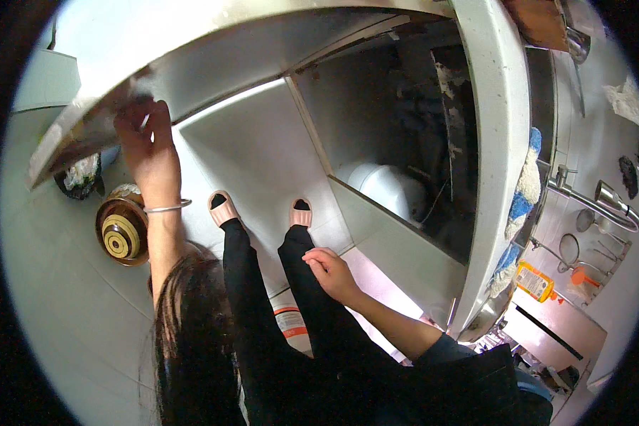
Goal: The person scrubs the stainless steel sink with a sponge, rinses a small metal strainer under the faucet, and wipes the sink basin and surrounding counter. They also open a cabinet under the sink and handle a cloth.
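My left hand, with a metal bangle on its wrist, reaches up under the pale counter's front edge. Deep shade hides its fingertips, so I cannot tell whether they grip anything there. My right hand hangs in front of my right leg with its fingers loosely curled and nothing visible in it. To the right of my feet, a dark under-counter space stands exposed, with a rounded white object inside it.
Brown stacked pots or jars stand on the floor at left. A container with orange bands is behind my legs. At right are a blue-and-white cloth on the sink edge, a metal faucet and a yellow-orange bottle.
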Action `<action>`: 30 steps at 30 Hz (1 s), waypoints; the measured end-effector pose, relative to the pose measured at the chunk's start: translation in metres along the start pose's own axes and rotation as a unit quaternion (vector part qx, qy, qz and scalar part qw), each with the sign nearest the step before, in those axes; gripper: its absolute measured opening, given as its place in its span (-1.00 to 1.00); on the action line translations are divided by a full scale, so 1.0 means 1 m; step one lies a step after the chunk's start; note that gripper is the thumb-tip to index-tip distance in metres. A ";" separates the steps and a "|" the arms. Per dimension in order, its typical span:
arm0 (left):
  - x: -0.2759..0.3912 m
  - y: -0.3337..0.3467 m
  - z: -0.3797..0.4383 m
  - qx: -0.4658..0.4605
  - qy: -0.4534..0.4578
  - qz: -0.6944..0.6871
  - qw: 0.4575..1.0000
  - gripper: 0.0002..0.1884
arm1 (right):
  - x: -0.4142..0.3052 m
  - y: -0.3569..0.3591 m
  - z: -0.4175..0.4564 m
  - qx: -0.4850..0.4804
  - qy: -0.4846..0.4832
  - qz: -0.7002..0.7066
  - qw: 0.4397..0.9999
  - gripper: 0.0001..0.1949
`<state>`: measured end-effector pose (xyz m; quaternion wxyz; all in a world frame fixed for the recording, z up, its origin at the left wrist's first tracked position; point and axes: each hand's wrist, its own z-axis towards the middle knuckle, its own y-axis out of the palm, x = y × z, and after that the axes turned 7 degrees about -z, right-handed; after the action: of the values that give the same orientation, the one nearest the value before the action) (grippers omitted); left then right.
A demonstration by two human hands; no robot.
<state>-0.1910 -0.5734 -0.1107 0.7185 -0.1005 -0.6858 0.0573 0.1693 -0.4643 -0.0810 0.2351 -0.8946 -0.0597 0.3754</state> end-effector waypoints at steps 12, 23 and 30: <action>-0.004 0.017 0.043 -0.023 0.061 0.035 0.997 -0.73 | 0.000 0.010 0.020 0.011 0.022 -0.006 1.000 -0.86; -0.005 -0.004 0.005 -0.051 0.015 0.006 0.999 -0.67 | -0.018 0.005 0.023 0.024 -0.007 0.014 1.000 -0.86; 0.016 -0.029 -0.035 -0.196 -0.120 0.072 0.970 -0.54 | -0.060 -0.032 -0.001 0.019 0.016 0.019 1.000 -0.84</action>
<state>-0.1568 -0.6009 -0.0899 0.5910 -0.2812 -0.7559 -0.0148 0.1297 -0.4534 -0.0274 0.2459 -0.8966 -0.0314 0.3669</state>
